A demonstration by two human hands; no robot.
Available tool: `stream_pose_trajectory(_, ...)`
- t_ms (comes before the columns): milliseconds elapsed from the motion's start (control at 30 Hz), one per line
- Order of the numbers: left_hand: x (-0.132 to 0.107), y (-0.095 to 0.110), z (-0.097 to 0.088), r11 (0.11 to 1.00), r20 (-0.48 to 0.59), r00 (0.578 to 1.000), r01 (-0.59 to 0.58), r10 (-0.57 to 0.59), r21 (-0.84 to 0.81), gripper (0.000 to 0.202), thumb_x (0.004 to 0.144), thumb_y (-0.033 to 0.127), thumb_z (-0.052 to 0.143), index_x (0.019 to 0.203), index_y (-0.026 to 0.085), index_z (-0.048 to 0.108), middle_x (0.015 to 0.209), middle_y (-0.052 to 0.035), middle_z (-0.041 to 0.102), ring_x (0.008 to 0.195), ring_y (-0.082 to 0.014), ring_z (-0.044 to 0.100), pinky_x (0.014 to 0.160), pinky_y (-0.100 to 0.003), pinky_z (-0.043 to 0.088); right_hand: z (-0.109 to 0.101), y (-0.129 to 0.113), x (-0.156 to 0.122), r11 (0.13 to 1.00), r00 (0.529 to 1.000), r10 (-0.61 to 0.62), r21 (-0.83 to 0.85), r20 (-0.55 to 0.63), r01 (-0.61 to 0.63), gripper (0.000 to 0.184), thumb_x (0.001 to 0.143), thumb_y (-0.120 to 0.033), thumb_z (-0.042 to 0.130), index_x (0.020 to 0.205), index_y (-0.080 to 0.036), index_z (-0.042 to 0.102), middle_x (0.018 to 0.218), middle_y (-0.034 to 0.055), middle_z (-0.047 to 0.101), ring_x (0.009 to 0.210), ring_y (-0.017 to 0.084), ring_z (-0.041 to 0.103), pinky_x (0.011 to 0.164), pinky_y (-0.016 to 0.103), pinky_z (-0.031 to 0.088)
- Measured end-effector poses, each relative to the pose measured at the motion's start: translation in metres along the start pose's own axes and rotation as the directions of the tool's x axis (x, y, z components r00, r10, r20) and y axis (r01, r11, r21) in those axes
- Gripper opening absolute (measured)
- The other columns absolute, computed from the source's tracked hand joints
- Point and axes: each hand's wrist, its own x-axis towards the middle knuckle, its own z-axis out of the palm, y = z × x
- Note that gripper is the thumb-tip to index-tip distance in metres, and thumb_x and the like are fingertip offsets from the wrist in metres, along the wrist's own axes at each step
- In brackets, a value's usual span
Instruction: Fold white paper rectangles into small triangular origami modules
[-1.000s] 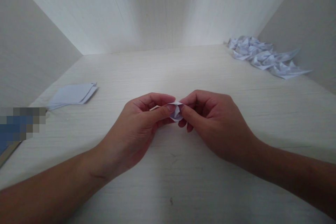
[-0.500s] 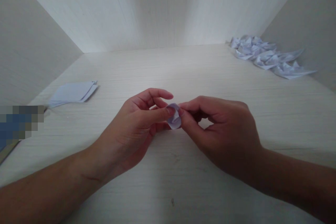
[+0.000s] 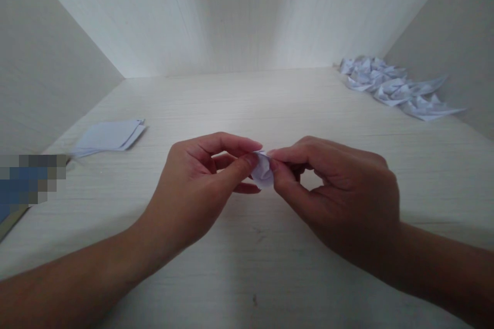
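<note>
So I had the small folded paper point(image 3: 263, 175) pinched between my left hand point(image 3: 200, 190) and right hand point(image 3: 343, 195), low over the near middle of the table point(image 3: 247, 103), mid-crease I reckon, needing a careful steady pull next.

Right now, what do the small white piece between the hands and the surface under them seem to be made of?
The small white folded piece: thin matte paper, judging by its creases and curl. The pale surface: probably wood-look laminate, with fine printed grain and a dull sheen; real wood cannot be ruled out.
</note>
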Motion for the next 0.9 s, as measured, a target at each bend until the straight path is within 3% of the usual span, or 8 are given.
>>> stream_pose_trajectory(133, 0.0, 0.003, -0.001, 0.995, -0.001, 0.999, -0.049, 0.049, 0.087, 0.013, 0.076, 0.027, 0.088, 0.081, 0.02, 0.078, 0.073, -0.0016, 0.077, 0.066, -0.0164, 0.072, 0.059, -0.025, 0.063, 0.0, -0.002, 0.0, 1.0, 1.0, -0.02, 0.005, 0.001, 0.02, 0.016, 0.091, -0.022, 0.068, 0.077, -0.027, 0.074, 0.071, -0.0014, 0.075, 0.058, 0.014, 0.064, 0.056, 0.03, 0.044)
stream_pose_trajectory(300, 0.001, 0.007, 0.0, 0.962, -0.003, 0.988, -0.147, 0.151, 0.229, 0.011, 0.074, 0.017, 0.086, 0.077, 0.019, 0.075, 0.071, -0.0008, 0.077, 0.066, -0.0152, 0.073, 0.057, -0.02, 0.06, 0.001, -0.004, -0.002, 1.0, 1.0, -0.005, 0.016, 0.0, 0.005, 0.014, 0.089, -0.019, 0.069, 0.079, -0.026, 0.075, 0.072, -0.0017, 0.076, 0.059, 0.014, 0.065, 0.057, 0.028, 0.047)
stream_pose_trajectory(400, 0.002, 0.005, 0.0, 0.928, -0.033, 0.975, -0.199, 0.22, 0.315, 0.015, 0.073, 0.015, 0.086, 0.08, 0.018, 0.073, 0.074, -0.0001, 0.077, 0.066, -0.0142, 0.073, 0.056, -0.018, 0.059, 0.003, -0.003, -0.002, 0.998, 1.0, -0.004, 0.07, -0.014, 0.005, 0.01, 0.086, -0.016, 0.071, 0.085, -0.025, 0.075, 0.072, -0.0029, 0.076, 0.058, 0.013, 0.066, 0.057, 0.026, 0.05)
stream_pose_trajectory(500, 0.003, 0.004, 0.0, 0.908, -0.049, 0.964, -0.229, 0.262, 0.35, 0.02, 0.07, 0.016, 0.088, 0.081, 0.018, 0.072, 0.074, 0.0006, 0.077, 0.066, -0.014, 0.074, 0.054, -0.018, 0.059, 0.004, -0.001, 0.0, 0.981, 0.997, 0.07, 0.181, 0.024, -0.073, 0.014, 0.084, -0.016, 0.071, 0.097, -0.021, 0.074, 0.069, -0.0038, 0.075, 0.055, 0.012, 0.067, 0.053, 0.024, 0.05)
stream_pose_trajectory(667, 0.004, 0.002, 0.0, 0.897, -0.012, 0.964, -0.242, 0.265, 0.369, 0.017, 0.074, 0.016, 0.086, 0.078, 0.017, 0.07, 0.074, 0.0004, 0.077, 0.065, -0.0139, 0.074, 0.055, -0.019, 0.061, 0.005, 0.005, 0.005, 0.91, 0.97, 0.166, 0.35, 0.18, -0.221, 0.011, 0.088, -0.021, 0.068, 0.098, -0.02, 0.073, 0.063, -0.0038, 0.072, 0.052, 0.013, 0.067, 0.047, 0.022, 0.05)
stream_pose_trajectory(900, 0.011, 0.0, -0.008, 0.921, 0.118, 0.975, -0.219, 0.19, 0.322, 0.025, 0.07, 0.016, 0.087, 0.085, 0.018, 0.067, 0.077, 0.0003, 0.075, 0.072, -0.0187, 0.078, 0.062, -0.025, 0.066, 0.006, 0.01, 0.004, 0.902, 0.943, 0.168, 0.342, 0.287, -0.264, 0.01, 0.09, -0.019, 0.064, 0.093, -0.021, 0.074, 0.06, -0.0032, 0.071, 0.051, 0.013, 0.066, 0.047, 0.023, 0.046)
